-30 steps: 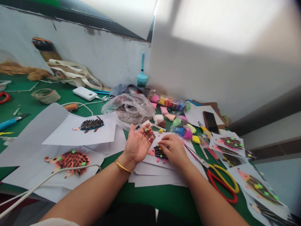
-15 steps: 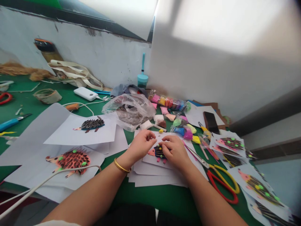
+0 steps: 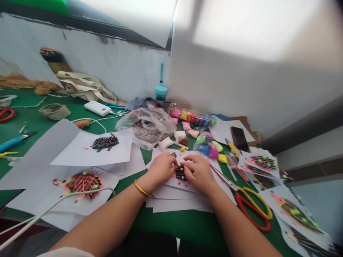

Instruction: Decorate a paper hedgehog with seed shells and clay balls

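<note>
A small hedgehog picture, with a dark striped body, pink feet and yellow and green balls, lies on a stack of white paper. My left hand is at its left side, fingertips pinched together over the head; whatever they hold is too small to make out. From the right, my right hand reaches over the body with its fingers bent and apart, the tips touching the picture. Just above the hands sits a yellow clay lump. The hands hide part of the hedgehog.
Scissors lie open right of the paper. Behind are a plastic bag of seeds, colored clay packets and a phone. Finished hedgehog sheets lie right, others left. A white cable crosses the left papers.
My left hand has moved down and right onto the hedgehog's head, its fingertips closing together. My right hand's fingers have shifted slightly over the body.
</note>
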`<state>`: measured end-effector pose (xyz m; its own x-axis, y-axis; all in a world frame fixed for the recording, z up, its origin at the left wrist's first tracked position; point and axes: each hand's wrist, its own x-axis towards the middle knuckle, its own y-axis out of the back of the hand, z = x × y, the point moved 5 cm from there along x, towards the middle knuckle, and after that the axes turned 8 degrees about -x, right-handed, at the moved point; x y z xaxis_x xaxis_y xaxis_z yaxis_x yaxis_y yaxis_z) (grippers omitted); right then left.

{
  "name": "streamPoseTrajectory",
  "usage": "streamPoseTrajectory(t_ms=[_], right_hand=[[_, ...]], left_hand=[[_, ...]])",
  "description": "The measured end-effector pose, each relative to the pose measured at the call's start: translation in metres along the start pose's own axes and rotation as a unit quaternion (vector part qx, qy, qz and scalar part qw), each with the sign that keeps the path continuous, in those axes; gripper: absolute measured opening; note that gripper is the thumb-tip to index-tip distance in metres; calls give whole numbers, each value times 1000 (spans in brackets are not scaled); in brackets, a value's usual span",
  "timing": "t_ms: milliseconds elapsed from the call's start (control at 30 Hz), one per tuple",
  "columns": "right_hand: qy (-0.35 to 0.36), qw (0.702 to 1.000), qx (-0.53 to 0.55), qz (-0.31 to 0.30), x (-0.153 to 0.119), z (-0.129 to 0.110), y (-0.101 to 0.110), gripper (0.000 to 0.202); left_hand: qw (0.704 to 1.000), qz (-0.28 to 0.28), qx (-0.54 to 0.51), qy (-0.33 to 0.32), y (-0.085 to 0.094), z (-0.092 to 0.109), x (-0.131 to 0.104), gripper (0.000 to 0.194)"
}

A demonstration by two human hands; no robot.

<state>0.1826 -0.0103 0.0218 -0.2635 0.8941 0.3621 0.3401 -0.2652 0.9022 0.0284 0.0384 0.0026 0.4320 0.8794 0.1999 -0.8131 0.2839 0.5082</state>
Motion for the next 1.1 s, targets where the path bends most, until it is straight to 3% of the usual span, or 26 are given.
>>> streamPoseTrajectory(t_ms=[233, 767, 900, 1100], right_hand=[[-4, 998, -53, -16, -2, -9, 3, 27], [18, 998, -56, -20, -3, -11, 2, 26], [4, 1000, -28, 9, -3, 1, 6, 29], [-68, 995, 31, 68, -6, 49, 20, 32]], left_hand=[[988, -59, 141, 19, -3, 6, 0, 12], [987, -53, 148, 1, -5, 3, -1, 11], [987, -56, 150, 0, -5, 4, -1, 12], [994, -43, 97, 16, 3, 6, 0, 18]])
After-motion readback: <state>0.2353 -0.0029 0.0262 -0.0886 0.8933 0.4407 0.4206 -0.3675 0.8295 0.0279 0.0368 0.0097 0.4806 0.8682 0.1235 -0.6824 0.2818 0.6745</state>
